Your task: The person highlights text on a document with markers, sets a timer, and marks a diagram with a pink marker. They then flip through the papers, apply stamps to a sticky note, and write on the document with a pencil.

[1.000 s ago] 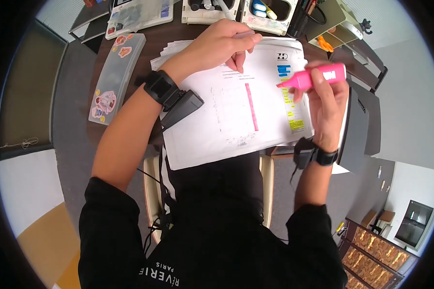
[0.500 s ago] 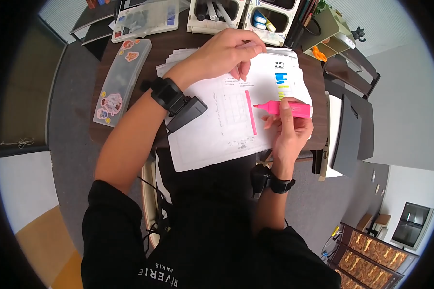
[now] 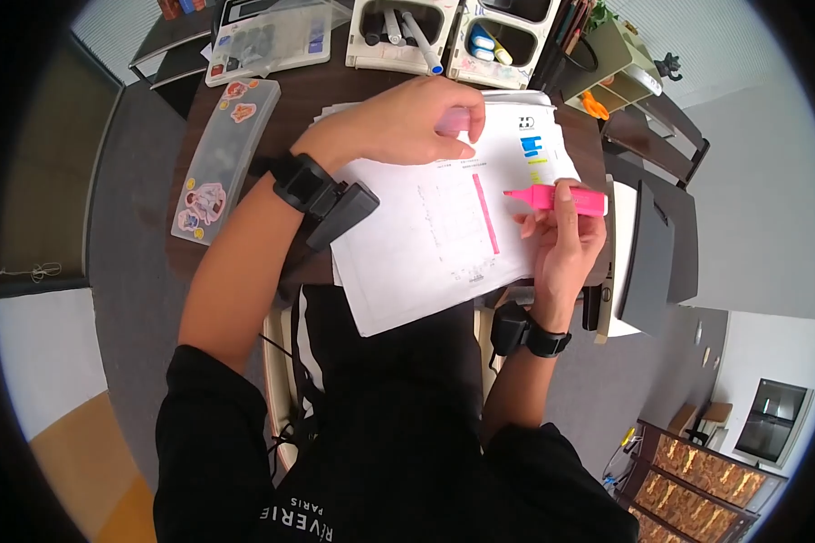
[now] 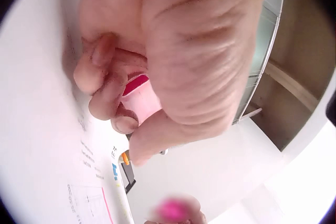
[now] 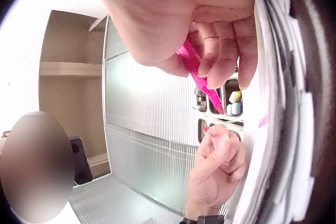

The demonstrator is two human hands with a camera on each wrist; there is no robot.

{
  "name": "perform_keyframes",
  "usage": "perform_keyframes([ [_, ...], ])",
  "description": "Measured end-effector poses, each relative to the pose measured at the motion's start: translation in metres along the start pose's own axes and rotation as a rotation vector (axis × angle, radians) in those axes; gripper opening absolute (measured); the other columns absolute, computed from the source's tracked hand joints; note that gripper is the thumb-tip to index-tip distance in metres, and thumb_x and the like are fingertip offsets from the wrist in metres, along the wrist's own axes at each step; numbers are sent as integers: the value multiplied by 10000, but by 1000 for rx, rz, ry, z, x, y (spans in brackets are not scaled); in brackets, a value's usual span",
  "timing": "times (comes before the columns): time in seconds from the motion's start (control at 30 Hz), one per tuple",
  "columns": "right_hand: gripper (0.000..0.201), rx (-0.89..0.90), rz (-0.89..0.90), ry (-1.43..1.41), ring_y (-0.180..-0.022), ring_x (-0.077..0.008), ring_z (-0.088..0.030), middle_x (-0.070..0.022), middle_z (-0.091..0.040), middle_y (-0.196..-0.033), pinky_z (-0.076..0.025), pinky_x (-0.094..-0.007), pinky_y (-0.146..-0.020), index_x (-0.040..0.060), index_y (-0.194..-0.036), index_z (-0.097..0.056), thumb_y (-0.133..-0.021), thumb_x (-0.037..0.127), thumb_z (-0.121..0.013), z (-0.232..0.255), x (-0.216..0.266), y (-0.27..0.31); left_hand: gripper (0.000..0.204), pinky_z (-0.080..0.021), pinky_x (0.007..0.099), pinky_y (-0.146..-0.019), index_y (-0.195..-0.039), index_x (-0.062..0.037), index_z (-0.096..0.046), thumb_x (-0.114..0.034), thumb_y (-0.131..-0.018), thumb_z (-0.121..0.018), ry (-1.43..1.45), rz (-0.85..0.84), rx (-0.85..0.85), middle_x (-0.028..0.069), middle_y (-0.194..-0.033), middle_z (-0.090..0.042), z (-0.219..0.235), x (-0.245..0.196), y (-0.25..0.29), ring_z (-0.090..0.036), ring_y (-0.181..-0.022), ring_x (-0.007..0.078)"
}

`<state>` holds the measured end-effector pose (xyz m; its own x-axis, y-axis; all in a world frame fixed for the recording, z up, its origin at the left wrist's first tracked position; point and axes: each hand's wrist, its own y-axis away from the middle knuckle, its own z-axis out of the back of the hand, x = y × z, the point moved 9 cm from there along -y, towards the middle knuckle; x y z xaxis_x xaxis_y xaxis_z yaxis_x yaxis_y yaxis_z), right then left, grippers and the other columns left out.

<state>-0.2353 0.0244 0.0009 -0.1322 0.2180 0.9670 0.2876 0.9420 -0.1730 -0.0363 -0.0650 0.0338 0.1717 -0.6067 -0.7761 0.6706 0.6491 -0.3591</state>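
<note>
My right hand (image 3: 566, 249) grips a pink highlighter (image 3: 570, 198) between thumb and fingers. Its uncapped tip points left, above a stack of printed papers (image 3: 407, 235). Down the top sheet runs a pink stripe (image 3: 485, 213), left of the tip. Over the upper part of the sheet, my left hand (image 3: 389, 122) curls its fingers and thumb round a translucent pink cap (image 4: 142, 100), partly hidden by the fingers. Blue marks (image 3: 531, 146) and short yellow highlights lie near the right edge of the papers. The right wrist view shows the highlighter slanting toward the left hand.
A sticker-covered pencil case (image 3: 226, 163) lies at the left of the dark table. Along the back stand white organizers (image 3: 398, 61) with pens and a clear plastic box (image 3: 272, 45). Orange scissors (image 3: 594, 105) rest in a beige holder at the back right.
My right hand has come down and left with the highlighter, then shifted slightly right. The left hand has moved a little lower over the papers, its fingers more curled. The paper stack has shifted slightly.
</note>
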Motion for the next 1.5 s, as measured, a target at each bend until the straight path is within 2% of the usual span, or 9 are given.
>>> perform_keyframes([
  [0.07,216,-12,34,39,-545,-155,-601,-101,-667,-779,-572,-326,-599,-45,-1045,-631,-990,163,-656,-8,10,0,217,-470,341,-758,-921,-21,-600,-130,-816,-756,-98,111,131,90,-848,-625,-6,5,3,-578,-801,207],
  [0.23,188,108,39,37,-582,-158,-628,-105,-672,-807,-547,-305,-574,-41,-1050,-629,-980,129,-668,-32,24,-1,251,-471,350,-729,-880,-18,-591,-103,-771,-800,-136,107,167,97,-824,-630,-10,8,5,-573,-757,228],
  [0.3,151,185,46,15,-604,-151,-633,-98,-671,-806,-518,-288,-560,-43,-1047,-623,-968,75,-673,-41,26,-2,247,-471,357,-718,-872,-16,-588,-84,-771,-803,-127,196,192,95,-832,-635,-16,14,7,-580,-757,229],
  [0.63,146,241,-8,99,-609,-119,-622,-83,-677,-808,-507,-261,-568,-51,-1050,-641,-953,49,-687,-40,-8,-8,250,-473,382,-703,-846,-9,-583,-106,-789,-807,-96,181,159,114,-798,-642,-16,16,6,-618,-764,265],
  [0.73,139,223,5,149,-615,-109,-628,-78,-683,-810,-504,-247,-560,-50,-1048,-649,-945,33,-691,-40,-10,-4,270,-471,374,-684,-843,-8,-584,-121,-781,-820,-139,109,142,111,-792,-635,-15,6,5,-606,-744,256],
  [0.8,137,230,31,171,-619,-102,-633,-77,-687,-809,-503,-239,-554,-48,-1042,-652,-938,29,-698,-41,-6,-4,288,-469,372,-674,-837,-6,-581,-133,-771,-831,-153,230,186,110,-780,-630,-17,11,6,-598,-729,254],
  [1.1,142,246,21,204,-626,-95,-622,-71,-683,-807,-499,-238,-562,-46,-1037,-656,-934,36,-708,-41,-9,-2,305,-470,358,-669,-835,-6,-582,-123,-747,-849,-160,118,147,102,-750,-611,-16,11,5,-593,-718,229],
  [1.23,149,264,17,205,-637,-98,-626,-71,-686,-821,-502,-237,-571,-49,-1041,-656,-931,35,-712,-42,-8,-2,302,-470,359,-670,-835,-7,-582,-118,-745,-848,-173,229,188,100,-755,-606,-18,16,6,-586,-719,219],
  [1.5,178,294,16,228,-660,-79,-612,-58,-693,-845,-486,-223,-576,-34,-1065,-669,-921,50,-733,-46,-9,2,293,-438,355,-626,-834,-18,-583,-107,-731,-842,-146,100,151,74,-729,-577,-16,11,7,-532,-674,201],
])
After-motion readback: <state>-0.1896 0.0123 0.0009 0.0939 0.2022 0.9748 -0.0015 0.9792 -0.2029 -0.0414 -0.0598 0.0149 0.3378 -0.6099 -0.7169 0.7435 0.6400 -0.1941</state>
